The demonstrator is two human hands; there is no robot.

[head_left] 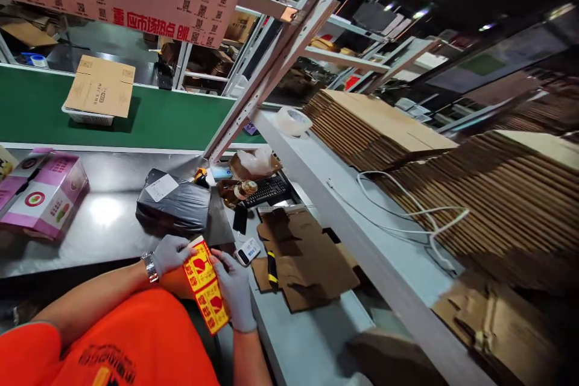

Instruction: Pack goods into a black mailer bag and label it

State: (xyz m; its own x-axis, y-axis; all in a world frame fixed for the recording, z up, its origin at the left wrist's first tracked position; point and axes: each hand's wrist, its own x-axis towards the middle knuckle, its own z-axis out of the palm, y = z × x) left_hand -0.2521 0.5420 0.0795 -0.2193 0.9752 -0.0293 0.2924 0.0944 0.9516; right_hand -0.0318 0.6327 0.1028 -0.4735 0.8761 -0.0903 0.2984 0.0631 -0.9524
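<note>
Both my gloved hands hold a strip of yellow-and-red warning stickers [205, 292] close to my chest. My left hand [169, 253] pinches its upper end; a wristwatch sits on that wrist. My right hand [236, 289] grips the strip's right edge. Just beyond the hands lies a black plastic parcel [174, 205] with a white label, resting on the grey steel table [104, 223]. A small white handheld device [248, 251] lies right of my right hand.
A pink-and-white box [43, 193] sits at the table's left. A cardboard box [100, 85] rides a white tray on the green conveyor [172, 117]. Stacks of flat cartons [497, 193], a tape roll [293, 120], white cable [407, 205], keyboard [266, 191] and cardboard scraps [303, 259] lie to the right.
</note>
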